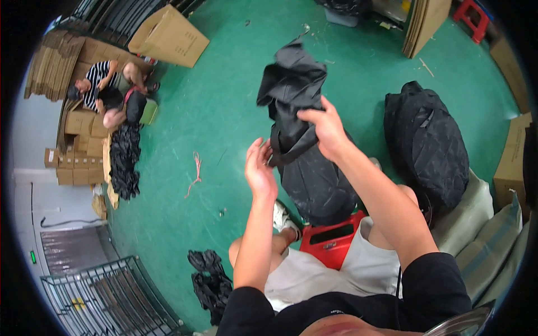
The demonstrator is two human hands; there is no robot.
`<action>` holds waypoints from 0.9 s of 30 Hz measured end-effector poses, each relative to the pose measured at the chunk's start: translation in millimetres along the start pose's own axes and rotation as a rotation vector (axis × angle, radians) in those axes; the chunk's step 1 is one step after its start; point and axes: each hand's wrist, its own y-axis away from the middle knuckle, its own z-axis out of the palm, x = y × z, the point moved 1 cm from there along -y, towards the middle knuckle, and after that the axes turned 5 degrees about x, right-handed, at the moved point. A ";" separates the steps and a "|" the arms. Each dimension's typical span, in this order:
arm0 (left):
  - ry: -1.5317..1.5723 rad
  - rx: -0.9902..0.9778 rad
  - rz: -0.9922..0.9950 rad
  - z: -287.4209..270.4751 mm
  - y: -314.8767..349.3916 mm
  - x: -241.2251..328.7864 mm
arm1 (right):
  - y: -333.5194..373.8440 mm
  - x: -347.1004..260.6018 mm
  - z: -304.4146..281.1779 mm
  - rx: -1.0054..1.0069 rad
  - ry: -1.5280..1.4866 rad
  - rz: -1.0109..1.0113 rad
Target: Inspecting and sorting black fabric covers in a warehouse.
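Observation:
In front of me hangs a crumpled black fabric bag [291,84] with a band-like loop at its lower end. My right hand [329,130] is closed on its right side, thumb on top. My left hand [261,171] is beside the loop at the lower left, palm turned up and fingers apart; whether the fingertips touch the cloth is unclear. Below the bag, a full black sack [319,190] stands between my legs. A red plastic stool or crate [330,243] with a slot sits against it, close to my lap.
To my right lie a large bulging black sack [428,145] and pale woven sacks [471,213]. Black cloth pieces [210,283] lie on the floor at left. Farther off are a seated person [106,92], a row of black bundles [125,159], cartons [168,36] and a red stool [473,21].

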 end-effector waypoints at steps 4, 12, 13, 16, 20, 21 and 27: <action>-0.260 -0.028 0.231 20.6 4.0 31.3 | 11.7 2.1 5.7 -0.159 0.135 0.012; 0.056 -0.030 0.349 20.6 -24.8 41.0 | 24.1 12.3 12.6 -0.437 0.004 0.178; 0.090 -0.037 0.317 19.9 -28.2 42.6 | 24.0 10.8 14.7 -0.451 -0.102 0.221; 0.557 -0.180 -0.014 15.9 -23.1 54.0 | 19.0 10.4 20.0 -0.437 -0.189 0.291; 0.566 -0.085 -0.023 -5.1 -31.0 54.3 | 13.2 12.2 21.3 -0.122 -0.132 0.224; 0.554 -0.093 -0.025 -12.5 -35.3 51.6 | 13.4 8.6 23.3 -0.171 -0.164 0.210; 0.270 0.123 0.155 -24.5 -48.4 56.4 | 3.0 5.7 25.1 -0.096 -0.114 -0.007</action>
